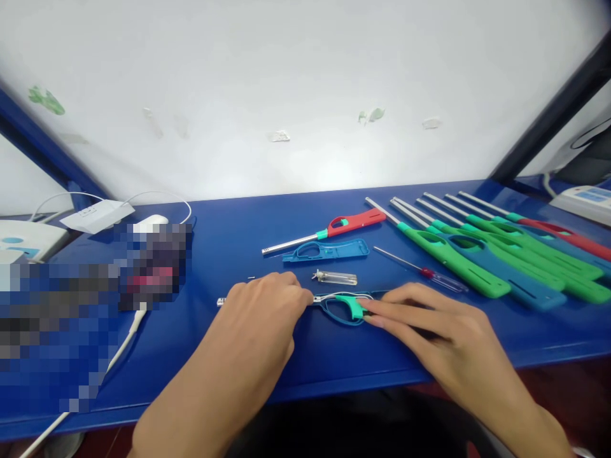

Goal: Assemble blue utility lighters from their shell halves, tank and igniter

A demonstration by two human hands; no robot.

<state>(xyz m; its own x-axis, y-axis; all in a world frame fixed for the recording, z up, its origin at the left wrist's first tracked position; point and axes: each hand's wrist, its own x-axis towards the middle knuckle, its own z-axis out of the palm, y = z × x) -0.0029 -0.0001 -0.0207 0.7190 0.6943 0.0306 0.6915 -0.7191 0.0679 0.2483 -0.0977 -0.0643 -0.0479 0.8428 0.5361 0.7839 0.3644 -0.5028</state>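
My left hand [265,315] is closed around the metal tube of an opened blue lighter [341,313], whose tip sticks out to the left. My right hand [434,318] has its fingertips pinched at the green trigger [352,306] and handle. A thin white wire curves above the trigger. Just behind the hands lies a clear fuel tank [337,278]. Farther back sits the loose blue half-shell [329,250], inner side up. A red lighter [356,221] rests behind that. A screwdriver [429,274] with a clear handle lies near my right hand.
Several green, blue and red lighters [477,254] lie in a slanted row on the right of the blue table [229,222]. At the left are a white cable [119,356], a white mouse [151,223] and a pixelated area. A white wall stands behind.
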